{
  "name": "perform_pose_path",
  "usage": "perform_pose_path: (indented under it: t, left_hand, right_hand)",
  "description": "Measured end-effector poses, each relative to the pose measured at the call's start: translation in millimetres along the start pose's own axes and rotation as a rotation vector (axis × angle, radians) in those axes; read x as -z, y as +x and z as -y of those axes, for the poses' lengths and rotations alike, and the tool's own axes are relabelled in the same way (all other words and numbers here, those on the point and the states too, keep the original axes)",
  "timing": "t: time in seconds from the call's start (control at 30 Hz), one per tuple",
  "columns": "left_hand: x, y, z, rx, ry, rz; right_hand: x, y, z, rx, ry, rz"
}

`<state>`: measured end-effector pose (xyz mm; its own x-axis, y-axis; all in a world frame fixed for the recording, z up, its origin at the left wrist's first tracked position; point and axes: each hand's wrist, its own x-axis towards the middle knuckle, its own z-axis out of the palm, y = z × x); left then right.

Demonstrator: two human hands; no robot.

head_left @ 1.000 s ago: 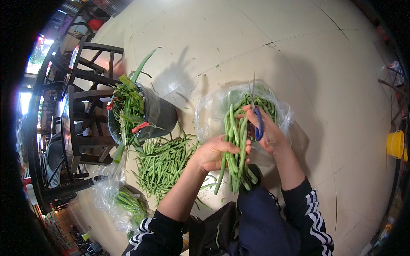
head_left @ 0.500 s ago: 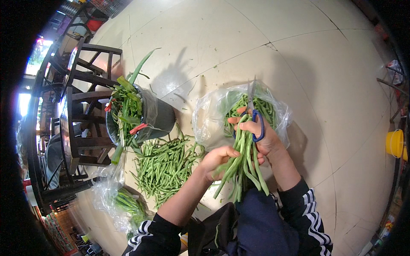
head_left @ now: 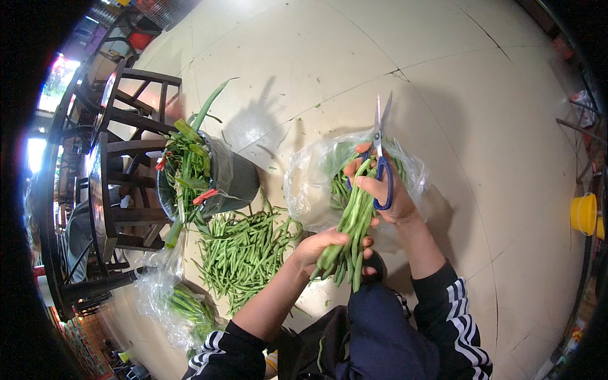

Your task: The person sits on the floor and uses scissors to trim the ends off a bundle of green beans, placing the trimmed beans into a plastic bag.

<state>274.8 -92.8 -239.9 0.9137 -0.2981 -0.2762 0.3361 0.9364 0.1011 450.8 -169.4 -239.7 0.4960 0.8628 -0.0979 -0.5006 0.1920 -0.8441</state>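
A bundle of long green beans (head_left: 354,218) is held between my two hands. My left hand (head_left: 323,247) is closed round the lower part, the fingertips showing on the far side. My right hand (head_left: 389,193) grips the upper end and also holds blue-handled scissors (head_left: 383,126), whose blades point away from me, slightly parted. Just beyond and partly under my right hand, a clear plastic bag (head_left: 310,183) with more green beans lies on the floor. To the left of my left hand, a loose pile of green beans (head_left: 244,253) is spread on the floor.
A grey bin (head_left: 240,177) with a liner, full of leafy trimmings, stands beyond the pile. Dark wooden stools (head_left: 136,145) line the left side. Another clear bag with long green vegetables (head_left: 190,304) lies near left. A yellow bucket (head_left: 584,213) is at far right.
The beans' lower ends have been gathered into a tighter bundle in my left hand. The scissors have tilted, their blades now showing further apart and further out over the floor.
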Motion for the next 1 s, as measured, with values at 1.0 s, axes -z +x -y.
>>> perform_pose_path:
  t: [1.0]
  left_hand:
    - [-18,-19,-37,-0.035,0.658,-0.312]
  right_hand:
    - [37,0,35,0.042,-0.226,-0.213]
